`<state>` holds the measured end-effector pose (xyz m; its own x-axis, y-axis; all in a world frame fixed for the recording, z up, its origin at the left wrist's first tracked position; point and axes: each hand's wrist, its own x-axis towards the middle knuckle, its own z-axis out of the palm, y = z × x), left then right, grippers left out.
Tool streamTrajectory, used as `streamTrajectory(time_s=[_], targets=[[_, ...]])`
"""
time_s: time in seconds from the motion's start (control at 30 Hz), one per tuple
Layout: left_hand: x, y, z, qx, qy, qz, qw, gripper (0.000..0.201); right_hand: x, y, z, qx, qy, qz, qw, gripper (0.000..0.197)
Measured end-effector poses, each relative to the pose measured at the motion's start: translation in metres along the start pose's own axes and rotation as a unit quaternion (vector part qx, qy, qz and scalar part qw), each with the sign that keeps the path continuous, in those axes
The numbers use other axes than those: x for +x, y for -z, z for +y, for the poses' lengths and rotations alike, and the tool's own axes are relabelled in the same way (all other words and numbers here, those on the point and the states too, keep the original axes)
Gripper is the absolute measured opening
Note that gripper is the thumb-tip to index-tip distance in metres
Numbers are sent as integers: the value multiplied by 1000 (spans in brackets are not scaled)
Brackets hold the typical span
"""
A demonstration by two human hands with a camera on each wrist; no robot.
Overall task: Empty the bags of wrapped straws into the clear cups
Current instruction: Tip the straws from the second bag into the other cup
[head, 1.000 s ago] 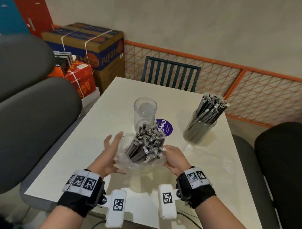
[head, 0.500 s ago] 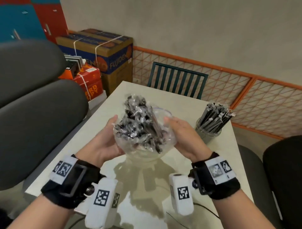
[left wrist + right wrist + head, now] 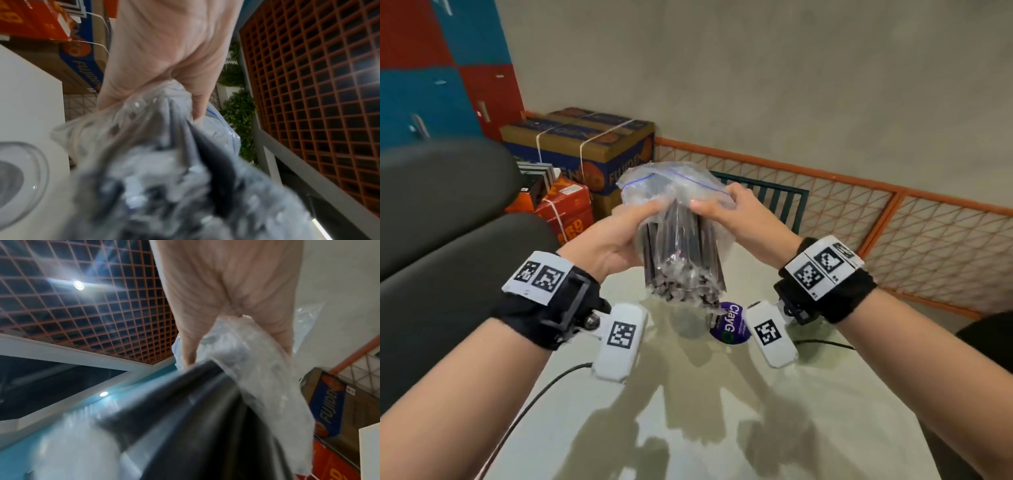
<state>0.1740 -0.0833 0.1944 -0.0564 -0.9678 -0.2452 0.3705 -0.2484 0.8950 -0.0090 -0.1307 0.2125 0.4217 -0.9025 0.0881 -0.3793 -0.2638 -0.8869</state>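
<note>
At centre frame, both hands, left hand and right hand, grip an upended bag of wrapped straws above the table, its contents not yet emptied into a clear cup.

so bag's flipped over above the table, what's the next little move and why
Probably lower the bag until the straw ends enter the clear cup. Both hands, left and right, grip the upended bag in the air with the straws poking out below; the head view hides the cup behind the bundle, so alignment is uncertain.
</note>
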Motion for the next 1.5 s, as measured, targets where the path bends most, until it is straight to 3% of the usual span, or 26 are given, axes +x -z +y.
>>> streamTrajectory(time_s=[0.07,0.13,0.23,0.3,0.33,0.4,0.57,0.67,0.83,1.17,1.3,1.4,1.5], targets=[[22,11,4,29,-46,-1,999,86,12,0,2,-20,-35,25,999,101],[39,15,7,81,-105,-52,990,86,26,3,11,65,-29,23,997,120],[53,11,11,145,-118,-156,970,42,45,2,21,191,7,-85,978,91],[68,12,9,177,-124,-186,958,40,54,3,22,184,-20,-145,972,69],[76,14,7,171,-118,-191,959,46,59,4,24,184,-29,-151,971,67],[92,18,4,152,-102,-188,965,63,65,9,24,176,-16,-125,976,69],[113,4,-3,157,-176,-164,958,30,77,7,36,145,34,-30,988,88],[137,7,-22,126,-213,-119,962,40,80,-4,54,175,33,30,984,84],[153,15,-54,52,-188,-48,980,76,81,-24,79,234,26,57,970,70],[161,29,-97,100,-145,-23,984,77,76,-44,123,268,-22,66,961,74],[155,37,-85,141,-119,-95,978,71,75,-35,121,209,-22,60,976,77],[147,51,-59,159,-44,-146,975,98,66,-14,114,94,-16,22,995,77],[134,51,-40,219,-42,-153,963,103,55,1,109,-18,-16,-2,1000,88]])
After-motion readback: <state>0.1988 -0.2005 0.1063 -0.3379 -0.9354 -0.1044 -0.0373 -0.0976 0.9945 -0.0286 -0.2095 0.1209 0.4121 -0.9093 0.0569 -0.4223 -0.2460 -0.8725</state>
